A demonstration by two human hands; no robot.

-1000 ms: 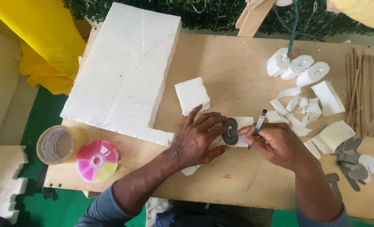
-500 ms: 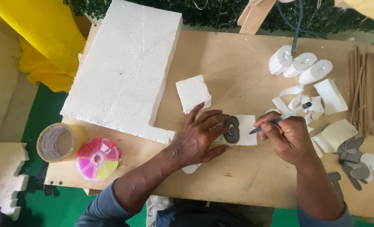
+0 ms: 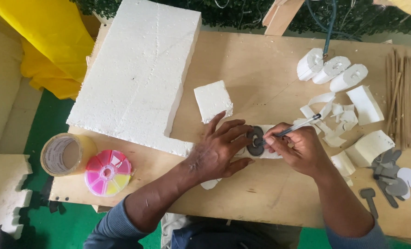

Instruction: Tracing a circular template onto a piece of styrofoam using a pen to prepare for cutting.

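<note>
My left hand [image 3: 219, 150] lies flat with fingers spread on a small white foam piece [image 3: 273, 154] and pins a grey shaped template [image 3: 255, 140] onto it. My right hand [image 3: 300, 148] is closed around a pen [image 3: 297, 127], its tip touching the edge of the template. Both hands rest on the plywood table [image 3: 270, 74], near its front middle.
A big white foam slab [image 3: 136, 74] covers the table's left. A small foam block [image 3: 213, 100] lies just behind my left hand. Cut foam shapes [image 3: 332, 69] and scraps, a bundle of sticks [image 3: 406, 92], grey cutouts [image 3: 390, 175], a tape roll [image 3: 62, 154] and a pink round box [image 3: 107, 172] lie around.
My right hand has drawn the pen in from the right, so its tip now meets the template. My left hand stays pressed on the foam piece.
</note>
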